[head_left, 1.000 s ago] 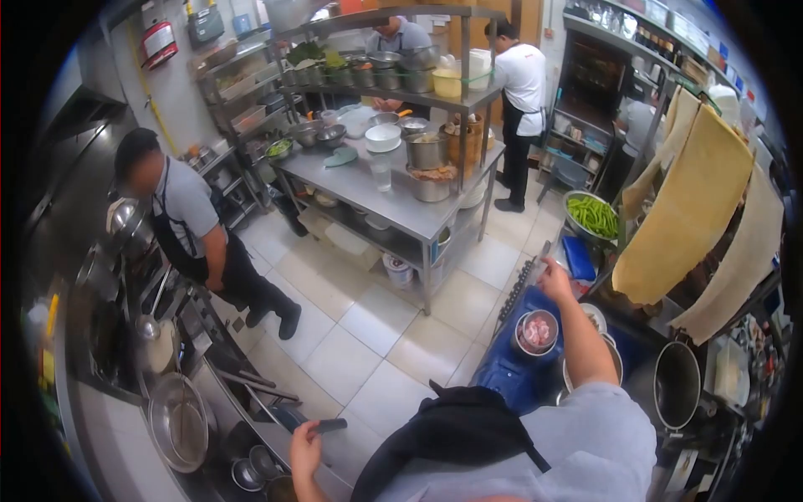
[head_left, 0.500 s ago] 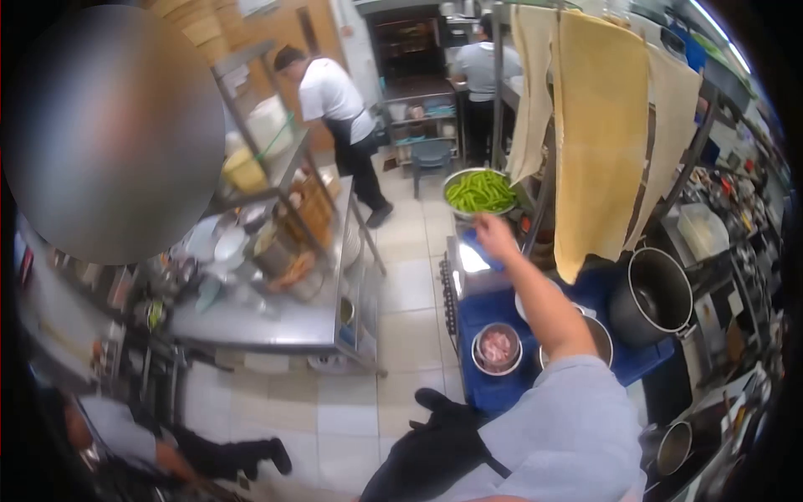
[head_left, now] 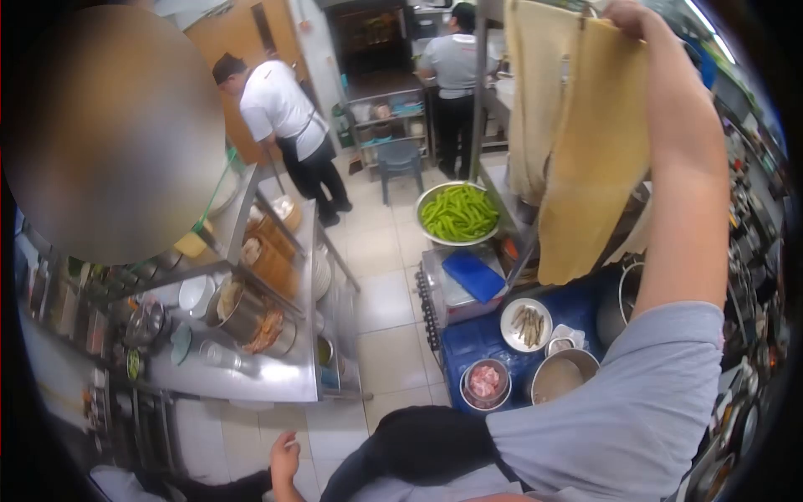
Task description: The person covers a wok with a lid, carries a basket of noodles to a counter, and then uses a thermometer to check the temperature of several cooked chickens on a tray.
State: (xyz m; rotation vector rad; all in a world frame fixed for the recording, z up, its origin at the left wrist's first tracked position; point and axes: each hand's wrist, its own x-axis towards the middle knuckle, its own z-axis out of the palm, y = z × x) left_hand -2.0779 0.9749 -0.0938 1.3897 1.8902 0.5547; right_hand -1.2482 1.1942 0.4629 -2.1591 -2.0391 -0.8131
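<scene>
My right arm reaches up, and my right hand [head_left: 629, 18] is closed at the top edge of a long yellow hanging cloth [head_left: 590, 159]; its fingertips are partly hidden. A paler cloth [head_left: 531, 109] hangs just left of it. Low in the view, my left hand [head_left: 285, 453] is over the floor with its fingers loosely apart, holding nothing. Below the cloths are a plate of small fish-like pieces [head_left: 528, 325], a bowl of raw pink meat [head_left: 485, 381] and a pot of cloudy liquid [head_left: 562, 378].
A bowl of green peppers [head_left: 458, 212] stands beside a blue-topped container [head_left: 474, 276]. Left is a steel table [head_left: 276, 381] with pots and dishes. One person [head_left: 284, 109] stands near the door, another [head_left: 452, 67] at the back. A large blurred shape covers the upper left.
My right hand has risen from near the green peppers to the top of the yellow cloth, which now hangs skewed. My left hand has come into view. The camera's view has shifted.
</scene>
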